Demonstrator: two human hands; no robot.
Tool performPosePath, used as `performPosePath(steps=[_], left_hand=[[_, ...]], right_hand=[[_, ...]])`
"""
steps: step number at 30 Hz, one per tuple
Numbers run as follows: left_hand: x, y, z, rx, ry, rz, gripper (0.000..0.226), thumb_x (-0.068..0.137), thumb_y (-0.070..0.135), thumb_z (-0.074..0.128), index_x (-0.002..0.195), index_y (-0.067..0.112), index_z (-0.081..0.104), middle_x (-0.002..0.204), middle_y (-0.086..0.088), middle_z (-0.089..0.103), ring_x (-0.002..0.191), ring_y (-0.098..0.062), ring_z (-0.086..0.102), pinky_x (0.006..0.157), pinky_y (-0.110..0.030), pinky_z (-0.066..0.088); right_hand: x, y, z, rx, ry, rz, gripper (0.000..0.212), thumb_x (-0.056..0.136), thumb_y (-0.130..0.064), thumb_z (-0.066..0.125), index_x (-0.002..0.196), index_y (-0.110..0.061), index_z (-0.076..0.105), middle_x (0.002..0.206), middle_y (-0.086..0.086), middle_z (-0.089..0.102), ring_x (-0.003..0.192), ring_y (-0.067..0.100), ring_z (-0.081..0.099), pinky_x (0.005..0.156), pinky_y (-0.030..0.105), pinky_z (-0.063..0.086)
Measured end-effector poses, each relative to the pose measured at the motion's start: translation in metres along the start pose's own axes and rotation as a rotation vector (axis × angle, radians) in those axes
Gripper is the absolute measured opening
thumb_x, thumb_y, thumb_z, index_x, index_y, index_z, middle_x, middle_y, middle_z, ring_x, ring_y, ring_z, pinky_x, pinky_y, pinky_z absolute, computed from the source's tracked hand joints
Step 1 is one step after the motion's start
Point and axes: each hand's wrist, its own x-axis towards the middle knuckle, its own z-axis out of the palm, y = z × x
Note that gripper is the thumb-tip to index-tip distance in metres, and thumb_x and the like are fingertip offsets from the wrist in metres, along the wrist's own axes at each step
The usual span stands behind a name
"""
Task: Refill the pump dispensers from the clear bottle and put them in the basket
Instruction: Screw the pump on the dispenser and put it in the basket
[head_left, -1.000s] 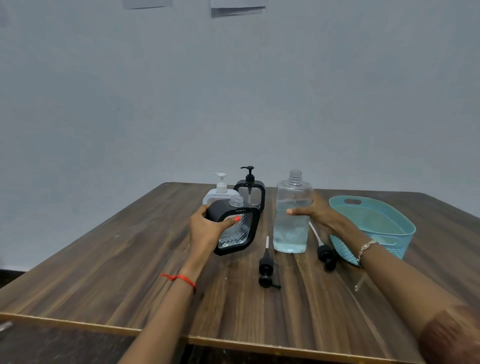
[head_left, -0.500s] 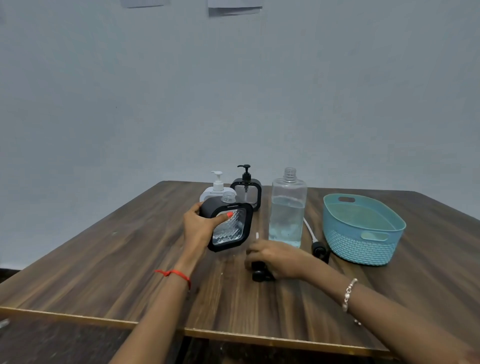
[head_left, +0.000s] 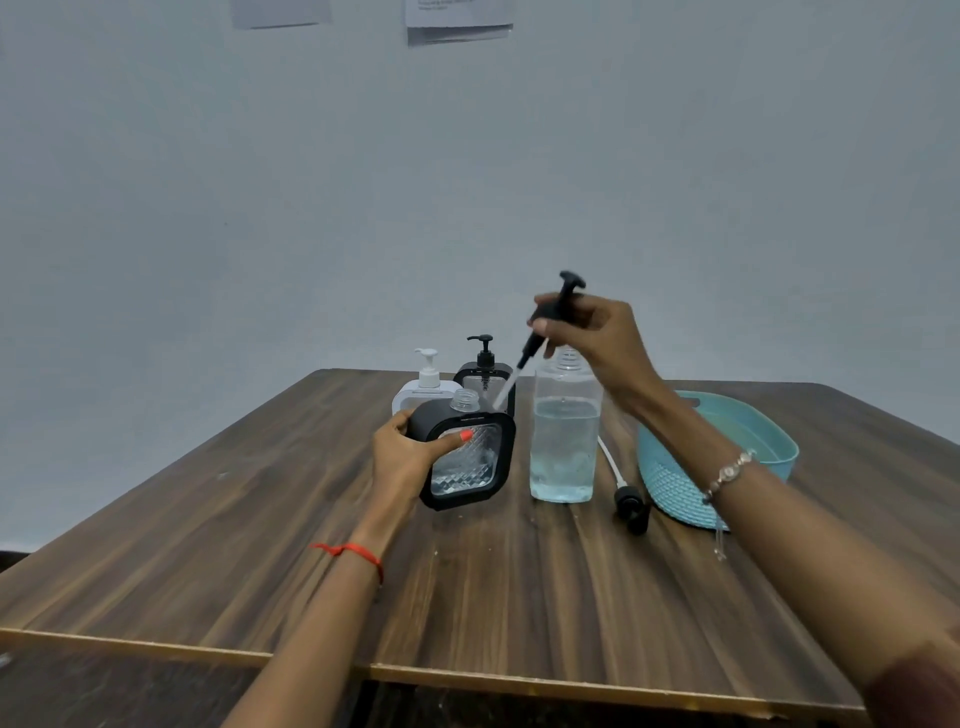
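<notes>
Black pump (head_left: 551, 323) in R hand (head_left: 597, 332), dispenser (head_left: 467, 457) in L hand (head_left: 405, 457).

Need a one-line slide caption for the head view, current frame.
Left hand steadies the open black dispenser on the table while right hand holds a black pump head above its neck.

table (head_left: 218, 561) (wood) | clear bottle (head_left: 563, 452), basket (head_left: 675, 488), loose pump (head_left: 631, 506), perhaps three dispensers (head_left: 485, 371)
</notes>
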Motion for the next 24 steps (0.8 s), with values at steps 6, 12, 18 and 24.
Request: performPosePath(steps=[6,12,18,24], left_hand=[[-0.001,0.004,0.011,-0.02,-0.07,0.006,0.043,0.058,0.0,0.085,0.093,0.012,0.065,0.092,-0.008,0.071,0.081,-0.023,0.069,0.071,-0.032,0.057],[0.001,0.013,0.018,-0.058,-0.118,0.021,0.043,0.057,0.001,0.085,0.094,0.012,0.066,0.096,-0.011,0.072,0.086,-0.026,0.07,0.078,-0.038,0.057],[0.001,0.021,0.022,-0.122,-0.155,0.021,0.05,0.059,0.0,0.083,0.105,-0.001,0.065,0.1,-0.016,0.072,0.089,-0.03,0.07,0.08,-0.038,0.056],[0.003,0.026,0.026,-0.162,-0.178,0.018,0.044,0.063,-0.004,0.079,0.105,-0.003,0.065,0.092,-0.014,0.071,0.081,-0.028,0.069,0.072,-0.033,0.057]], right_hand=[[0.027,-0.021,0.004,-0.013,-0.009,-0.039,0.014,0.08,0.002,0.067,0.094,0.0,0.066,0.079,0.008,0.067,0.057,0.015,0.059,0.06,0.022,0.051],[0.027,-0.022,0.012,-0.138,-0.114,-0.01,0.012,0.079,0.0,0.068,0.091,0.001,0.066,0.075,0.007,0.065,0.049,0.005,0.055,0.058,0.02,0.048],[0.013,-0.007,0.022,-0.269,-0.202,0.067,0.021,0.071,-0.014,0.079,0.09,-0.008,0.071,0.08,0.001,0.071,0.07,0.002,0.066,0.063,0.01,0.048],[0.003,0.005,0.03,-0.402,-0.174,0.096,0.031,0.066,-0.028,0.083,0.087,-0.009,0.071,0.082,0.003,0.071,0.074,0.009,0.066,0.059,0.007,0.046]])
